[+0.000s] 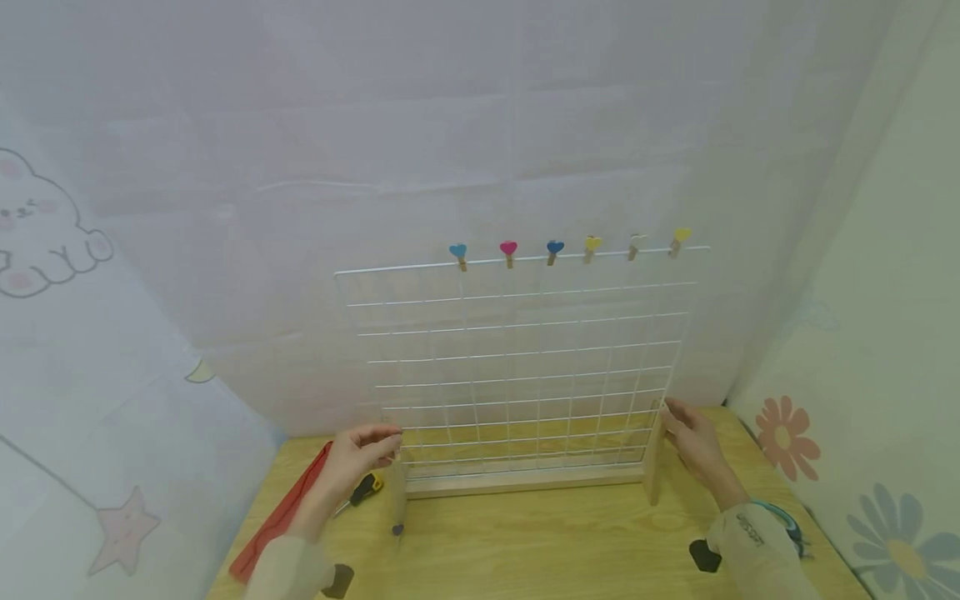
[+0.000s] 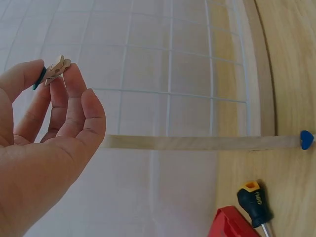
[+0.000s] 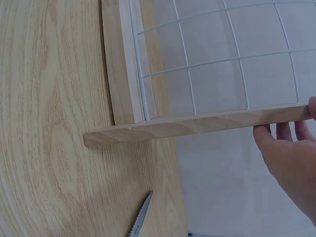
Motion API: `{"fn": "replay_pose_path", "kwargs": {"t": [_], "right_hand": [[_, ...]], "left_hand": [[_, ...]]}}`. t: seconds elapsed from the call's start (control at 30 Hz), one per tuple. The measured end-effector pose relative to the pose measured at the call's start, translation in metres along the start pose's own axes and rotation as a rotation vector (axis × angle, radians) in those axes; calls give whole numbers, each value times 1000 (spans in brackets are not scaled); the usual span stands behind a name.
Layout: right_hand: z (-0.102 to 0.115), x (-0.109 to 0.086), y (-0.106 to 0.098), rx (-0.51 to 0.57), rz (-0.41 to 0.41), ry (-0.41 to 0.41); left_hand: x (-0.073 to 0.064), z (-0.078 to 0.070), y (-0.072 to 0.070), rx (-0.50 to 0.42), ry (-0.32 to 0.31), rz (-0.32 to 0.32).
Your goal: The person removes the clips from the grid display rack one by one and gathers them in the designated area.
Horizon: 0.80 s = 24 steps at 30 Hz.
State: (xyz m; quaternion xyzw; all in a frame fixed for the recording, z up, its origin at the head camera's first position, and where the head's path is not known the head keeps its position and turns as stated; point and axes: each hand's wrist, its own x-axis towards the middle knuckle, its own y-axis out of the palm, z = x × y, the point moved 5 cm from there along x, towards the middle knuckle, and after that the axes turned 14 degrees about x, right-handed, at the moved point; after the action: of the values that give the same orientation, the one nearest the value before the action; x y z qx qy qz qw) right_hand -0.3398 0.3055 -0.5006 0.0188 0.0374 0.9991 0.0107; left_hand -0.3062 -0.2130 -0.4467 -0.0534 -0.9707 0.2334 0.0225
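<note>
A white wire grid (image 1: 525, 375) stands upright in a wooden frame, between a left post (image 1: 399, 492) and a right post (image 1: 652, 467). Several small wooden clothespins with coloured hearts, among them a pink one (image 1: 508, 252), sit along its top wire. Beside the left post's top, my left hand (image 1: 356, 458) pinches another heart clothespin (image 2: 55, 70) between thumb and fingers. On the other side, my right hand (image 1: 696, 442) grips the right post near its upper end, fingertips on the post's outer face in the right wrist view. A blue heart (image 2: 306, 140) shows at the left post's foot.
Left of the frame lie a black and yellow screwdriver (image 1: 366, 487) and a long red object (image 1: 285, 517). A serrated blade (image 3: 140, 215) rests on the wooden table (image 1: 525, 550) by the right post. Fabric walls enclose the table on the back and sides.
</note>
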Motion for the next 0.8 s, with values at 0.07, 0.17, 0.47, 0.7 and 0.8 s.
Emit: {"fn": "replay_pose_path", "kwargs": {"t": [0.07, 0.17, 0.47, 0.7, 0.8], "right_hand": [[1, 0, -1, -3, 2, -7], [0, 1, -3, -12, 1, -18], [-9, 5, -1, 38, -15, -3], [-7, 6, -2, 52, -15, -13], [-7, 6, -2, 41, -20, -8]], "left_hand": [[-1, 13, 1, -4, -36, -10], [-2, 33, 3, -17, -96, -24], [-18, 89, 2, 6, -219, -44], [-23, 129, 9, 99, -322, -78], [-25, 137, 12, 131, -345, -81]]}}
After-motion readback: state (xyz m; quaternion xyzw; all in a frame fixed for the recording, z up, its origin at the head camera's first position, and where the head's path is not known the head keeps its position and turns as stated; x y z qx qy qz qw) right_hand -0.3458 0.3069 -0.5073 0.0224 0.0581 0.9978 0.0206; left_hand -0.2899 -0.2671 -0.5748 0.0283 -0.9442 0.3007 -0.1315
